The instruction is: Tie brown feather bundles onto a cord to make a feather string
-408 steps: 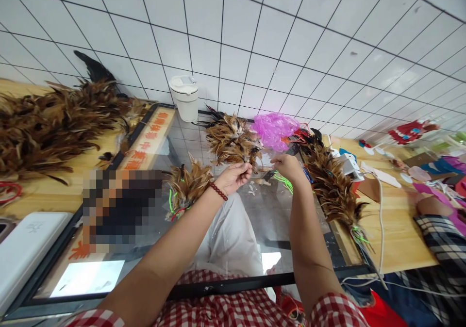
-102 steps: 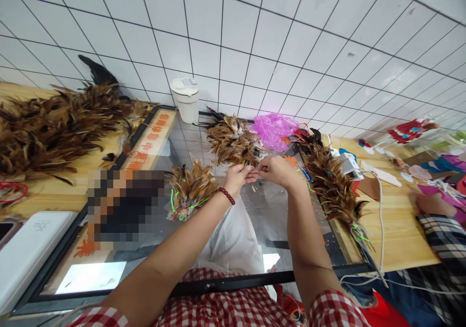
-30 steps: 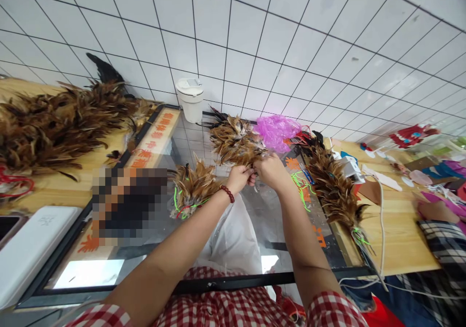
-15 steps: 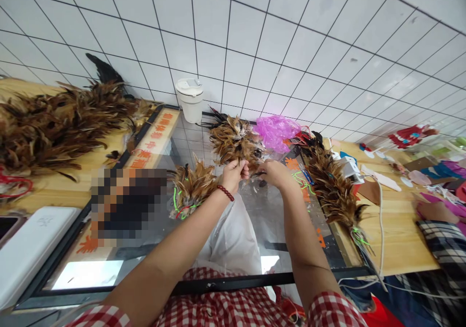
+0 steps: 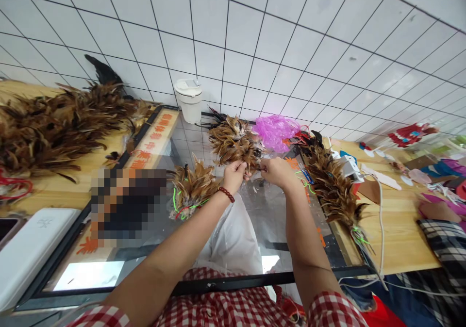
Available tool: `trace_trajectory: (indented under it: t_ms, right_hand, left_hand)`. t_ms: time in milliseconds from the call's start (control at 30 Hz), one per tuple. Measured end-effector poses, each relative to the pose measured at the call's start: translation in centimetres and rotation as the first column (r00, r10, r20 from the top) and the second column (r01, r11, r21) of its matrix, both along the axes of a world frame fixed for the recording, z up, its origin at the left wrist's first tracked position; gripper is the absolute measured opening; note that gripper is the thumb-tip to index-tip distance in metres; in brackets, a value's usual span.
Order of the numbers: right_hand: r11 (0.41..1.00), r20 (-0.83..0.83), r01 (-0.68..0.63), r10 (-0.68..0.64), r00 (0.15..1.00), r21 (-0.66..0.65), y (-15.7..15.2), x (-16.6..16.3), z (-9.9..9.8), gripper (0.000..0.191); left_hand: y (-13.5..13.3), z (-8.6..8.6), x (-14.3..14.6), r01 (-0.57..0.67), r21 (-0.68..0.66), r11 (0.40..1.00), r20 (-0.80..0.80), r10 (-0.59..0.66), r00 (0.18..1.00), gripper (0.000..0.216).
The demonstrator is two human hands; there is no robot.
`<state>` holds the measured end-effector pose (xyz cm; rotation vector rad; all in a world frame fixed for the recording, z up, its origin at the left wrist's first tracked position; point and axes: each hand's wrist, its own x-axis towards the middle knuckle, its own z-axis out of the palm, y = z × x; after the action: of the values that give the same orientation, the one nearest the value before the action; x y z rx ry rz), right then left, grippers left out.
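Observation:
Over the glass-topped table (image 5: 145, 264), my left hand (image 5: 235, 174) is closed in a pinch on a brown feather. My right hand (image 5: 277, 171) is also closed, its fingertips pinching the feather's other end close beside the left hand. Just behind both hands lies a heap of brown feathers (image 5: 233, 138), which partly blends with what I hold. Left of my left wrist, a bundle of brown feathers (image 5: 194, 179) with green and red ties rests on the glass.
A white lidded cup (image 5: 189, 101) and a crumpled purple plastic bag (image 5: 276, 132) stand near the tiled wall. To the right lies a long feather bundle (image 5: 331, 184); a large feather pile (image 5: 54, 128) covers the left side. Another person's plaid sleeve (image 5: 442, 239) shows at far right.
My right hand has closed in on the feather beside my left hand, its fingers now curled tighter. My left hand has barely shifted.

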<state>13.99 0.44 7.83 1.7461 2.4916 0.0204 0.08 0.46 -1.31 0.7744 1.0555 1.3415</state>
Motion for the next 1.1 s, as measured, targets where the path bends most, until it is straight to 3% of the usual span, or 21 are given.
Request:
trace_trajectory:
  t_ms: [133,367,500,633,833,900,1000,1100]
  right_hand:
    - [1.000,-0.005,-0.019,0.019,1.000,0.001,-0.1,-0.5,-0.1,0.024]
    - [0.991,-0.142,-0.133,0.132,0.981,-0.003,0.1,-0.6,0.1,0.027]
    - [0.992,-0.123,-0.115,0.121,0.985,0.052,0.2,-0.5,0.1,0.029]
    - [0.993,-0.063,-0.068,0.074,0.995,0.095,0.0,-0.6,0.2,0.026]
    - [0.991,-0.091,-0.124,0.128,0.988,0.049,0.0,-1.2,0.4,0.025]
    - [0.991,-0.099,-0.089,0.099,0.990,0.103,0.1,-1.0,0.3,0.027]
    - [0.989,-0.079,0.006,0.006,0.997,0.147,0.5,-0.4,-0.2,0.029]
    - [0.994,-0.100,-0.101,0.104,0.990,0.037,0.9,0.1,-0.9,0.026]
  left_hand:
    - [0.1,0.0,0.2,0.055,0.024,0.998,-0.041,-0.054,0.998,0.017]
    - [-0.4,0.9,0.0,0.085,-0.075,0.994,0.108,-0.076,0.991,0.011]
    - [-0.7,1.4,-0.3,0.147,-0.101,0.984,0.124,-0.134,0.983,0.015]
    - [-0.7,1.4,0.1,0.145,-0.113,0.983,0.027,-0.143,0.989,0.022]
    - [-0.8,0.9,0.3,0.245,-0.058,0.968,-0.141,-0.251,0.958,0.026]
    - [-0.6,0.9,0.1,0.182,-0.032,0.983,-0.103,-0.185,0.977,0.023]
    - [-0.1,0.9,-0.5,-0.020,0.001,1.000,0.045,0.020,0.999,0.016]
    - [0.5,0.9,-1.0,-0.142,0.002,0.990,0.149,0.140,0.979,0.018]
